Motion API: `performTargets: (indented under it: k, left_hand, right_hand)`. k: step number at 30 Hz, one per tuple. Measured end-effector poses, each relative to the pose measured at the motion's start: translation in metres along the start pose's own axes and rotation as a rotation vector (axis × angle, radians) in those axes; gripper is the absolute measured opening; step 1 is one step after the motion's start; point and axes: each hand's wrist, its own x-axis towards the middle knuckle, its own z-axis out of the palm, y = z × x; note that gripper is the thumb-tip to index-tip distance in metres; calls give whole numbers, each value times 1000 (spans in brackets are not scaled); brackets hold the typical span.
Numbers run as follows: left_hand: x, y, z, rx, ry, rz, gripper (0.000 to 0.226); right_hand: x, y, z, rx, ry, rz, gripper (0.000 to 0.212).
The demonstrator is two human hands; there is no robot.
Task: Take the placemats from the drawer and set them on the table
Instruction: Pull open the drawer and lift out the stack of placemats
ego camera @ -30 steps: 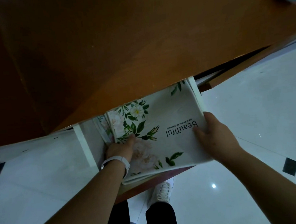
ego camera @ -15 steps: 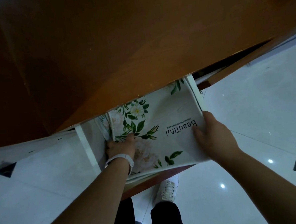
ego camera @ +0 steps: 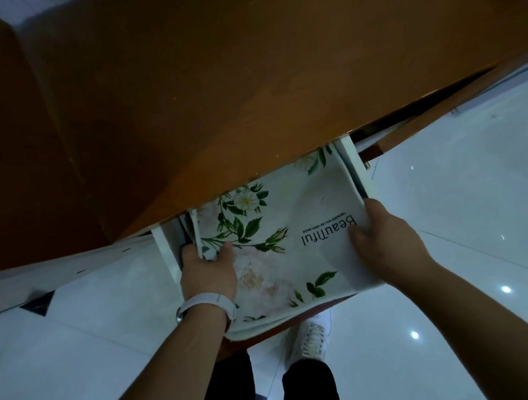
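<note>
At the bottom of the frame your white shoe stands on the pale tiled floor. Above it, your left hand is closed on the left edge of the floral placemats, and your right hand clasps their right edge. The stack lies in the open drawer at frame centre, under the brown table.

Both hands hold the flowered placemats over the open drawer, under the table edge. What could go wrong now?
1. The placemats still reach under the table edge; lifting straight up may catch or bend them.
2. The left hand grips only a corner beside the drawer wall, and the right hand only an edge, so lower mats in the stack may slip out.
</note>
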Motion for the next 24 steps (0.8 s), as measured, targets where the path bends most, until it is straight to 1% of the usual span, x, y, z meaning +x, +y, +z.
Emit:
performTargets:
  k: [3, 6, 8, 9, 11, 13, 16, 18, 20, 22, 24]
  left_hand:
    - [-4, 7, -17, -28, 28, 20, 53]
    - [-16, 12, -37, -69, 62, 23, 44]
    - [-26, 12, -46, -87, 72, 29, 40]
    - [-29, 13, -49, -92, 72, 33, 42]
    - [-31, 13, -53, -108, 65, 39, 53]
    - [-30, 10, -55, -134, 50, 33, 60]
    - [-26, 3, -56, -127, 41, 42, 49]
    - [-23, -1, -56, -121, 57, 42, 47]
    - [-20, -7, -55, -116, 73, 38, 49]
    - [-17, -11, -54, -115, 79, 29, 51]
    - [-16, -12, -53, -108, 81, 30, 48]
  right_hand:
    - [4, -8, 1, 26, -116, 48, 23]
    - [5, -12, 9, 46, -243, 96, 28]
    - [6, -13, 14, 47, -307, 109, 38]
    - [7, -13, 16, 48, -347, 131, 47]
    - [15, -14, 18, 31, -419, 180, 65]
    - [24, -14, 22, 28, -461, 220, 75]
    - [37, -15, 33, -6, -480, 253, 81]
    - [41, -16, 43, -86, -467, 258, 80]
    - [46, -15, 51, -90, -451, 238, 75]
    - [49, -10, 55, -3, -443, 218, 60]
    - [49, -6, 53, 101, -440, 213, 48]
